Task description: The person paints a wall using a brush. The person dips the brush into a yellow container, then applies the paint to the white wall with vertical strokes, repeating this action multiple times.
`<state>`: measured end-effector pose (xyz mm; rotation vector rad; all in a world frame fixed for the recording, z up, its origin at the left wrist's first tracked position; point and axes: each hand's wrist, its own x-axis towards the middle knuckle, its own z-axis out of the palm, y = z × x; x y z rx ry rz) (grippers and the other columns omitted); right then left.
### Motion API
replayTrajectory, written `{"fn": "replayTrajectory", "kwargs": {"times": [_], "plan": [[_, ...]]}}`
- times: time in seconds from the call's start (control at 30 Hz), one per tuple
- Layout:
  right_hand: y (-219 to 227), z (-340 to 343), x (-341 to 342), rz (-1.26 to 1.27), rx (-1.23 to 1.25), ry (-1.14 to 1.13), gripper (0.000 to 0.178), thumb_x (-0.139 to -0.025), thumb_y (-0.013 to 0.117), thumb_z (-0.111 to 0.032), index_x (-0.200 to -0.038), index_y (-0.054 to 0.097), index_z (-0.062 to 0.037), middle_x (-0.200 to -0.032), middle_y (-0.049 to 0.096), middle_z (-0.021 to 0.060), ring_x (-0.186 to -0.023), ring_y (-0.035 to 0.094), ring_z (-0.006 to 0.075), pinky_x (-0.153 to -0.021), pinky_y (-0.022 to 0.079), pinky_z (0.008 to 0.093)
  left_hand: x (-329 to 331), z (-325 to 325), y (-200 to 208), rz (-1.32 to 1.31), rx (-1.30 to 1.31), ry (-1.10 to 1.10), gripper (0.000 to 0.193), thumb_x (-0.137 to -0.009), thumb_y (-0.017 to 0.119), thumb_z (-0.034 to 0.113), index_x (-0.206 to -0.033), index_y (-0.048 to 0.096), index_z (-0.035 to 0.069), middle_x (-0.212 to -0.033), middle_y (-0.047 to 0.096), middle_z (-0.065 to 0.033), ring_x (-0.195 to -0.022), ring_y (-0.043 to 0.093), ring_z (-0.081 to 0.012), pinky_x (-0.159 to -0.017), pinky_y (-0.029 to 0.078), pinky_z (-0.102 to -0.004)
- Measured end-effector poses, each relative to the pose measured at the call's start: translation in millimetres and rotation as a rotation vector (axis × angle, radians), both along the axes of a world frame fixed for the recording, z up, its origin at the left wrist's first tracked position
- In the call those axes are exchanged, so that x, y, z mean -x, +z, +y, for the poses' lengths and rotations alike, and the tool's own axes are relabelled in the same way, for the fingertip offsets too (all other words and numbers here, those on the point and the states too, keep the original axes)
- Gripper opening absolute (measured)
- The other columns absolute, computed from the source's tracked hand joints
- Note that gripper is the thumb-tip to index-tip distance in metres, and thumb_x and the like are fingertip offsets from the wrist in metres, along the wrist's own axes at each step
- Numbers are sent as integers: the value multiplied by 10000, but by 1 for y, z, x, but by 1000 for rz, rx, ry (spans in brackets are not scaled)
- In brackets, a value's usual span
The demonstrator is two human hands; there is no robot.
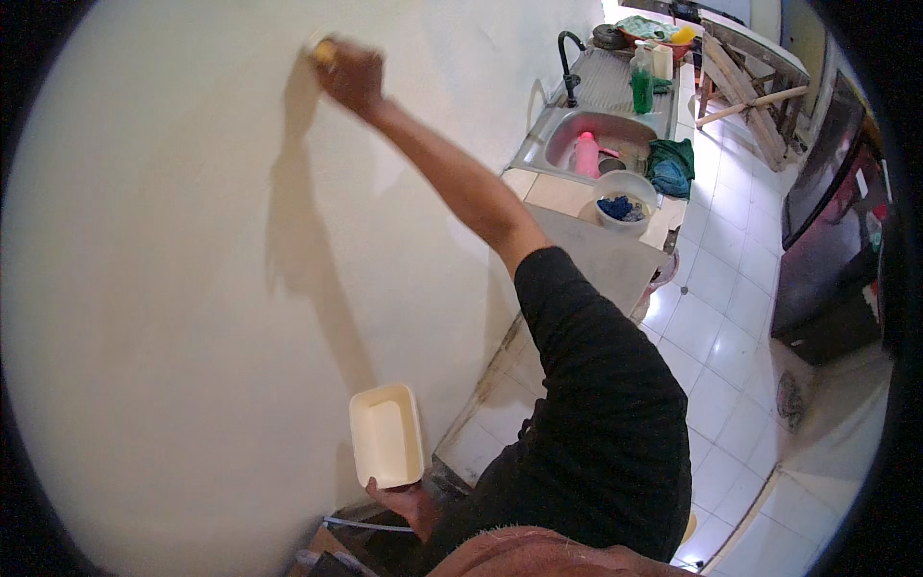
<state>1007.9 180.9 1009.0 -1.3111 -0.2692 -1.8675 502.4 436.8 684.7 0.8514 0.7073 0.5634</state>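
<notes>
Head view: right hand [354, 79] is gripping a pad [326, 52], seemingly wiping the wall [173, 288], likely needing pressure next. Left hand [409, 504] is holding a tub [386, 435].

This looks like a household kitchen: a counter [560, 198] runs along a plain cream wall [173, 240], fitted with a steel sink [565, 144], a ribbed drainboard [608, 79] and a curved black tap [571, 69]. A bottle of green liquid [642, 85] stands toward the counter's right edge, a green cloth [670, 171] lies at that same edge, and a whitish tub [623, 225] holding blue cloth [620, 207] sits nearby. Pale square tiles cover the floor [711, 322], and a pink bottle [586, 156] is in the sink.
</notes>
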Motion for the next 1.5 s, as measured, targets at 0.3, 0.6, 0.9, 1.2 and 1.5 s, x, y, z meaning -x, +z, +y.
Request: {"fn": "replayTrajectory", "kwargs": {"times": [0.3, 0.6, 0.9, 1.2, 1.5], "plan": [[-63, 25, 21, 133, 80, 712, 93, -761, 670, -136, -744, 677, -44, -692, 666, 72, -676, 636, 178, -667, 481, 353, 7, 4, 1, 3, -192, -5, 562, -854, 439, 454, -1265, 460, 71, -1225, 539, -103, -1123, 532, -289, -891, 456, -447], [-78, -62, 16, 25, -161, 222, 175, -774, 709, -153, -739, 685, 17, -696, 675, 81, -587, 629, 157, -540, 527, 301, 31, 32, -24, -205, 29, 89, 493, -894, 459, 368, -1239, 464, 16, -1192, 562, -109, -1109, 545, -236, -938, 434, -384], [-150, 63, 299, 590, 341, 1206, 143, -766, 705, 2, -877, 633, 56, -884, 662, 128, -782, 649, 204, -702, 574, 296, 46, 48, -15, 44, 124, 53, 477, -836, 542, 436, -1169, 524, 94, -1013, 615, -70, -887, 620, -168, -726, 513, -335], [-222, 185, 389, 966, 1213, 1143, 186, -765, 729, -168, -869, 668, -27, -741, 694, 76, -644, 679, 178, -590, 541, 297, 57, 70, -16, -3, 98, -39, 464, -819, 562, 422, -1122, 554, 71, -930, 638, -81, -787, 645, -171, -655, 531, -312], [-227, 197, 390, 948, 1007, 1106, 212, -799, 693, -252, -868, 667, -54, -706, 673, 131, -582, 669, 242, -544, 531, 327, 64, 93, -31, 90, 127, -38, 473, -816, 567, 423, -1131, 550, 70, -930, 636, -73, -797, 647, -171, -666, 533, -315]]}}
